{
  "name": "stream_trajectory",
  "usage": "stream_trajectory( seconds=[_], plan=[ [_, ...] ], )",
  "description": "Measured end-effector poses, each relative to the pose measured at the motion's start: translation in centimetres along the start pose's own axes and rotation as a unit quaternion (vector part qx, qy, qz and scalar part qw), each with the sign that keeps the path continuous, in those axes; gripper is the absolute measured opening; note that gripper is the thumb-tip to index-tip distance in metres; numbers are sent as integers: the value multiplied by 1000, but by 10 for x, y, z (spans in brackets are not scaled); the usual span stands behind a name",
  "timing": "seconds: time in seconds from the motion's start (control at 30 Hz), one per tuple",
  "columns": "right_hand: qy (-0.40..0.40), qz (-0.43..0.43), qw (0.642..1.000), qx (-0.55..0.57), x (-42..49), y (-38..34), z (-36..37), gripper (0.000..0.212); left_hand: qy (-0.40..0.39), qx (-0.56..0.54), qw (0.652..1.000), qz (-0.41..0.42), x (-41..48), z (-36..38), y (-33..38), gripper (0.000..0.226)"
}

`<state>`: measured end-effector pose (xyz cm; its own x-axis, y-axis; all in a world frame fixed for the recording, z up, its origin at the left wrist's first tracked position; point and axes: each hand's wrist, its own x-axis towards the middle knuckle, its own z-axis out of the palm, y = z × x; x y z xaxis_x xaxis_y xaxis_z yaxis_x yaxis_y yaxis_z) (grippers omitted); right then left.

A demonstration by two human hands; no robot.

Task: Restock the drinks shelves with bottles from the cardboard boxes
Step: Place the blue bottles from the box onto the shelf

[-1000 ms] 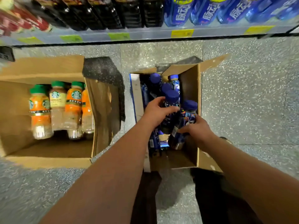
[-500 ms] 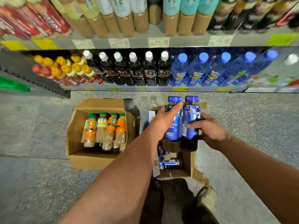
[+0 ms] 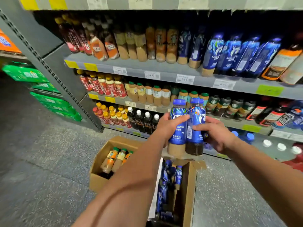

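Light comes from overhead, flat and fairly dim. The top row of bottles [image 3: 160, 41] sits in deep shadow, with a blue sheen on wrappers at the right. The blue bottles [image 3: 178, 128] I hold are sharpest, their print readable. The edges bend and smear: price tags [image 3: 151, 75] blur, green crates [image 3: 24, 74] go soft, and my forearms [image 3: 131, 185] streak.

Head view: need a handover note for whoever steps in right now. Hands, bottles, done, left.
Left hand: grips the pale coffee bottle, upright.
Right hand: grips the dark coffee bottle, upright, touching the other one.
Both are held in front of the shelves, above the right cardboard box, which holds more blue bottles.
The left cardboard box holds orange-labelled bottles.
Done: two bottles out of the box.
Left: shelve them, probably beside the similar shelf bottles upper right, then empty both boxes.
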<state>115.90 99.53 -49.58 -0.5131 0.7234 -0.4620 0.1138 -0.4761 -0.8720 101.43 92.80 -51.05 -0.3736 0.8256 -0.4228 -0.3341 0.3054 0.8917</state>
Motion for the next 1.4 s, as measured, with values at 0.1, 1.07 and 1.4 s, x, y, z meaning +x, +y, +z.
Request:
stream_trajectory(
  seconds=[0.1, 1.07, 1.4],
  plan=[
    [-10, -55, 998, 3, -22, -55, 16, 39, 7, -22, 998, 52, -20, 10, 55, 23],
    [120, -264, 957, 5, -60, -295, 87, 40, -71, -13, 967, 245, -30, 30, 335, 26],
    [192, -295, 936, 2, -48, -331, 108, 36, -100, 5, 955, 279, -4, 23, 378, 30]
  ],
)
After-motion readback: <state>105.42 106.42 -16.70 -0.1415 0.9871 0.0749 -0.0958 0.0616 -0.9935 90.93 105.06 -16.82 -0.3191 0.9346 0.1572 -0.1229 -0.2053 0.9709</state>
